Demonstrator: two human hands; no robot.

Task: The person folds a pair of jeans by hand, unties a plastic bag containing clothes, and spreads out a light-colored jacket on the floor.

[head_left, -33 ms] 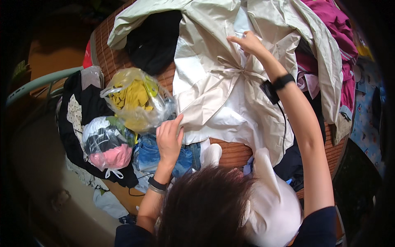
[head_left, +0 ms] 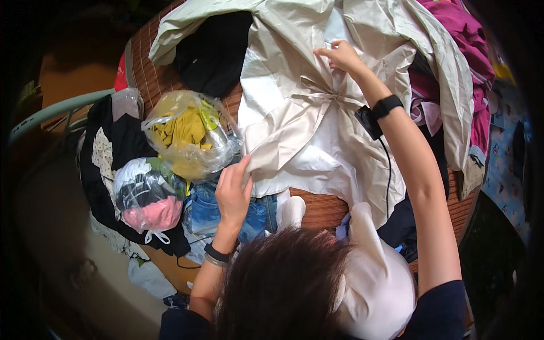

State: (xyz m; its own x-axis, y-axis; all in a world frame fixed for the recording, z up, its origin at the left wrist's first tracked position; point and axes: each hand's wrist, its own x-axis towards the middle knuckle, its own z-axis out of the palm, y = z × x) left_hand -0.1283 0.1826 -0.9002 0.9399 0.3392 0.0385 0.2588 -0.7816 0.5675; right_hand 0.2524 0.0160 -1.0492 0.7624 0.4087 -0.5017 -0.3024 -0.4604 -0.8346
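Note:
A beige coat (head_left: 283,124) lies spread in front of me, its sleeves reaching out to both sides. Its tie belt (head_left: 320,95) is gathered in a knot at the waist, and white lining (head_left: 311,170) shows below. My left hand (head_left: 232,190) has its fingers closed on the lower left corner of the coat's front panel, pulling it out to the left. Farther up, my right hand (head_left: 343,56) pinches the coat's front edge above the knot; its fingertips partly hide the cloth there. A black watch-like band (head_left: 388,106) with a cable sits on my right wrist.
Left of the coat are a clear bag with yellow clothing (head_left: 184,127) and another with pink and dark clothes (head_left: 152,212). Blue jeans (head_left: 218,212) lie beside my left hand. Black cloth (head_left: 212,54) and magenta clothing (head_left: 459,34) flank the coat on a brown slatted mat (head_left: 320,209).

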